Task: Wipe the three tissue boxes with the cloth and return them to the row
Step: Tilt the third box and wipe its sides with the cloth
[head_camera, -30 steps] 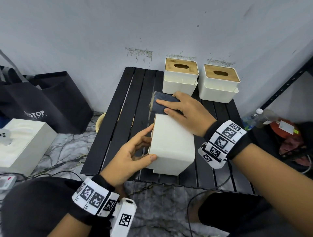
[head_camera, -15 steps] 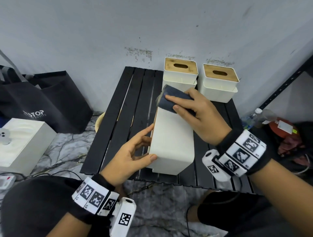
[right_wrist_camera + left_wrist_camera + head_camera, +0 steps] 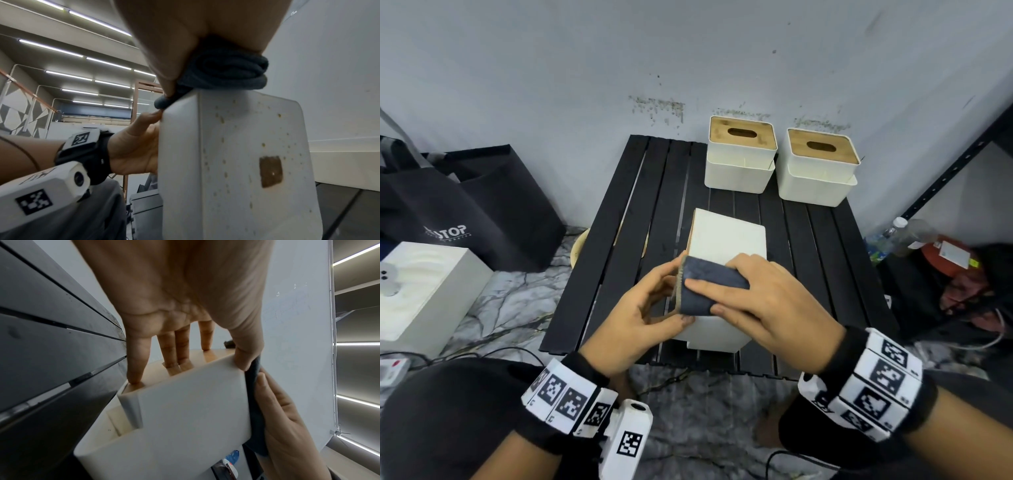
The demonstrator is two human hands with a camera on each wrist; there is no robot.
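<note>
Black slatted table (image 3: 619, 260): tipped tissue box (image 3: 726, 236), contents hidden.

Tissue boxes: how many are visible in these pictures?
3. Two tissue boxes stand at the table's back edge; the third tissue box lies on its side between the hands.
</note>
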